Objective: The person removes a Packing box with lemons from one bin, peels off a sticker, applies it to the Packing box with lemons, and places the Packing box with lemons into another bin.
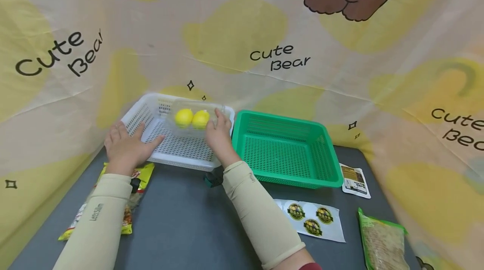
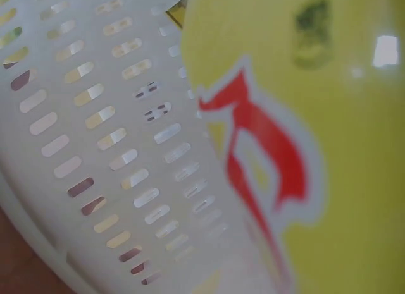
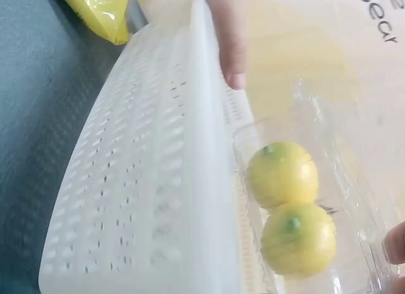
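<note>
A: What is nearest to the person?
B: On the desk point(image 1: 189, 219), a yellow bag point(image 1: 144, 174) lies partly behind the left forearm.

A: How are the hands?
B: The left hand point(image 1: 128, 144) is spread at the left corner of the white basket point(image 1: 181, 148), with its thumb pointing inward. The right hand point(image 1: 220, 137) grips the right end of the clear box point(image 3: 345, 231).

A: And which way does this box point?
B: Its long axis runs from left to right, and two lemons point(image 1: 201, 119) sit in a row along it.

A: Where is it, and where is the room?
B: It is in the far part of the basket, near the far wall. I cannot tell if it touches the floor there. The bare holed floor shows on the near side. The right edge stands just beside the green basket point(image 1: 277, 156).
</note>
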The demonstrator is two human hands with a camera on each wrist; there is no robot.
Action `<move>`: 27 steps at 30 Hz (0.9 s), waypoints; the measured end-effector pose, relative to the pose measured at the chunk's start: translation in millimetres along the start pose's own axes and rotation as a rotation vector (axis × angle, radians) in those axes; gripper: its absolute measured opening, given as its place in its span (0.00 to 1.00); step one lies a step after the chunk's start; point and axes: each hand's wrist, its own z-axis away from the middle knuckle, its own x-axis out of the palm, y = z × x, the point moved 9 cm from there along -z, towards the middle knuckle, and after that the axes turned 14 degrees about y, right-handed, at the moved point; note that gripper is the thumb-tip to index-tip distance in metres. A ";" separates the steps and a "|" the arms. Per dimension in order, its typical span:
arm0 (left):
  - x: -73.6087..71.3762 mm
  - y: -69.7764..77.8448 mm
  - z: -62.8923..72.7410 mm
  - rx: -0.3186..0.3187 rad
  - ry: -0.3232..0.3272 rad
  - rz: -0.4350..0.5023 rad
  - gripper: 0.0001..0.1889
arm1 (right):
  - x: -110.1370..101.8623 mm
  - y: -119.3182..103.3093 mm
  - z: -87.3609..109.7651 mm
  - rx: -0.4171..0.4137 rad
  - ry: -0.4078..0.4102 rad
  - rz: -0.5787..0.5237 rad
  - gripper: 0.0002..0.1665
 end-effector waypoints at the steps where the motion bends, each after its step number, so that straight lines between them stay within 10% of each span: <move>1: 0.0 0.1 -0.2 -0.001 0.000 0.000 0.59 | -4.7 -0.7 1.5 -0.003 0.005 -0.007 0.33; 27: 5.9 -3.2 -3.8 0.002 -0.013 0.026 0.59 | -146.3 45.7 109.4 -0.042 0.078 -0.032 0.34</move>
